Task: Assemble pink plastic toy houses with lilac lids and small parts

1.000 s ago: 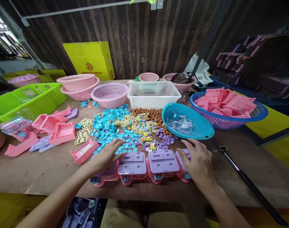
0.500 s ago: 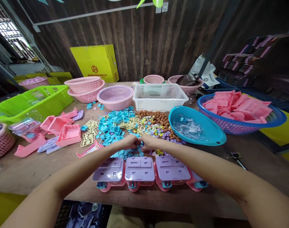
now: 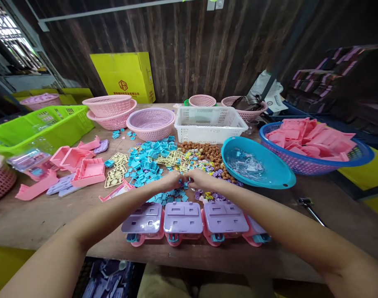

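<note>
My left hand (image 3: 174,181) and my right hand (image 3: 197,179) meet over the middle of the table, fingertips curled in and almost touching. Both are closed; a bit of blue shows between them, but whether they hold it or it lies beneath I cannot tell. Just left and below spreads a heap of small blue plastic pieces (image 3: 145,176). To the right lie purple swirl pieces (image 3: 218,194) and brown bead-like pieces (image 3: 209,152). Nearer me stands a row of several pink toy cases with lilac tops (image 3: 183,217) and blue clips at the front.
Cream part frames (image 3: 116,176) and pink trays (image 3: 89,171) lie to the left. A turquoise basin (image 3: 276,174) with clear parts and a blue basket (image 3: 359,159) of pink parts stand right. Behind are a white basket (image 3: 209,134) and pink baskets (image 3: 154,131). A hammer-like tool (image 3: 313,212) lies right.
The view has tilted down slightly. My hands remain close together over the blue pieces, with slightly more of a gap at the fingertips.
</note>
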{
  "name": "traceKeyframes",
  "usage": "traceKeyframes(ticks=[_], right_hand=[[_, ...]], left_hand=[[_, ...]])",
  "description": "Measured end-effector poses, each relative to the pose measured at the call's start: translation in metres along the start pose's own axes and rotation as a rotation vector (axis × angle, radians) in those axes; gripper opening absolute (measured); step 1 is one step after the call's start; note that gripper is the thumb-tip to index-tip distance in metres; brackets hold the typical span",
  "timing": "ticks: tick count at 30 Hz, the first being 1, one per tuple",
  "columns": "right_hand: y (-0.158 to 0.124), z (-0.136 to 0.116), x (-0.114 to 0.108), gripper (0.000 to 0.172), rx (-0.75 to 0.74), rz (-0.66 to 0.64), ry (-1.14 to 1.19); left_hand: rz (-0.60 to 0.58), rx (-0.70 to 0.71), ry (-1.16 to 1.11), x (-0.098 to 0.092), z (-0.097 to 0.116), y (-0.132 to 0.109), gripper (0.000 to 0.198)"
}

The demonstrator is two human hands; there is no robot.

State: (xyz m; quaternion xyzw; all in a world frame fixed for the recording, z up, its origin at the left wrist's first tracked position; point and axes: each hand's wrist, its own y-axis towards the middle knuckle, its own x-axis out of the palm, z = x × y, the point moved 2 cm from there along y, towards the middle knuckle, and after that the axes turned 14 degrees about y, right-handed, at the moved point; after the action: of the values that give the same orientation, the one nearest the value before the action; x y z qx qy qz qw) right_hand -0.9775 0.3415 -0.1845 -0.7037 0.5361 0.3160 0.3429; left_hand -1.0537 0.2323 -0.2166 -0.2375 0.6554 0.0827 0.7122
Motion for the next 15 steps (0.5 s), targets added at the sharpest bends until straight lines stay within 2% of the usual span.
traceKeyframes(ticks=[3, 6, 8, 10, 12, 15], right_hand=[[-0.042, 0.005, -0.034, 0.015, 0.030, 0.155, 0.053], [-0.113, 0.024, -0.069, 0.010, 0.112, 0.425, 0.205], [-0.166, 0.046, -0.082, 0.010, 0.211, 0.580, 0.356], [-0.214, 0.074, -0.081, 0.016, 0.351, 0.654, 0.502], [-0.249, 0.104, -0.065, 0.016, 0.508, 0.687, 0.604], [-0.268, 0.139, -0.031, 0.008, 0.641, 0.703, 0.637]], left_hand=[[-0.006, 0.035, 0.022, 0.001, 0.001, 0.002, 0.024], [-0.002, 0.044, 0.029, 0.001, -0.002, 0.001, 0.019], [0.008, 0.042, 0.022, -0.001, -0.006, -0.001, 0.017], [0.014, 0.038, 0.007, -0.006, -0.009, -0.004, 0.014], [0.010, 0.036, -0.013, -0.016, -0.007, -0.005, 0.011], [-0.003, 0.042, -0.115, -0.036, 0.016, 0.002, 0.010]])
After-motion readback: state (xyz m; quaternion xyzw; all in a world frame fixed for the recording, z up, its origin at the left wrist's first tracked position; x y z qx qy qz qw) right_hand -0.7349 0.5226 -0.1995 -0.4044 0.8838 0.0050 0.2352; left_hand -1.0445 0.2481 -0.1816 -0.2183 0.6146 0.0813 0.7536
